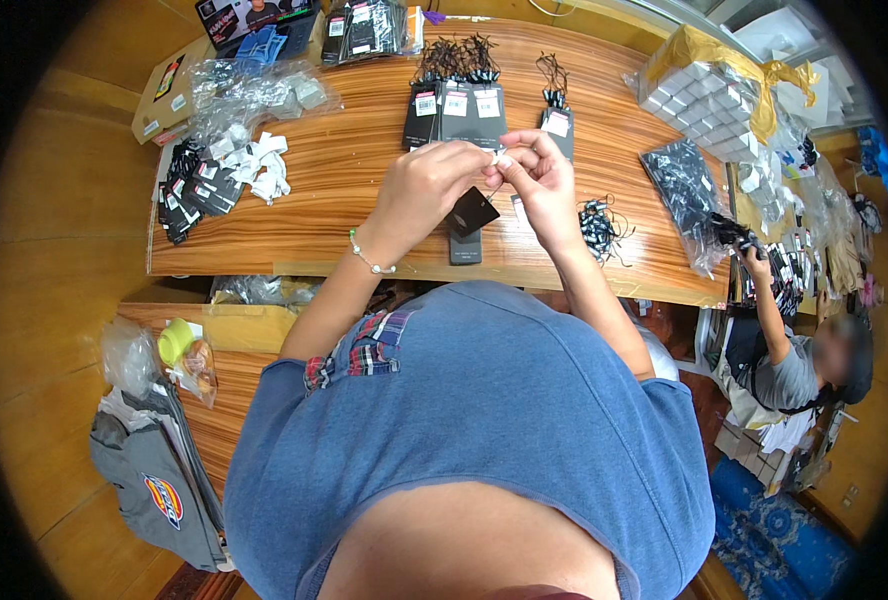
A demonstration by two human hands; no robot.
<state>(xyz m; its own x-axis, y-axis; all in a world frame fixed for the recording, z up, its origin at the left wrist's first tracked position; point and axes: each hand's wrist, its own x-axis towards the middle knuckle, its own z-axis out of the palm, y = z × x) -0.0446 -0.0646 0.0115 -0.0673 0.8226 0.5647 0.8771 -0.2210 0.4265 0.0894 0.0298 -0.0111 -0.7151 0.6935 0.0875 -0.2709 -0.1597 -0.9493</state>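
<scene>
My left hand (434,185) and my right hand (542,190) meet above the table, thumbs and fingers pinched together. Between their fingertips is a small white piece (498,157), too small to name exactly. Below it a black hang tag (473,211) dangles from a thin cord. Under my hands a dark card (465,248) lies near the table's front edge. Just beyond my hands are rows of black hang tags (472,125) with white labels and bunched black cords, and a narrower stack of tags (557,122) to their right.
Loose black cords (600,228) lie right of my right hand. Farther right are a plastic-wrapped black pack (686,180) and a bundle of small white boxes (699,105). More tags (204,188) and white strips (264,165) lie left. Another person (789,350) works at the right.
</scene>
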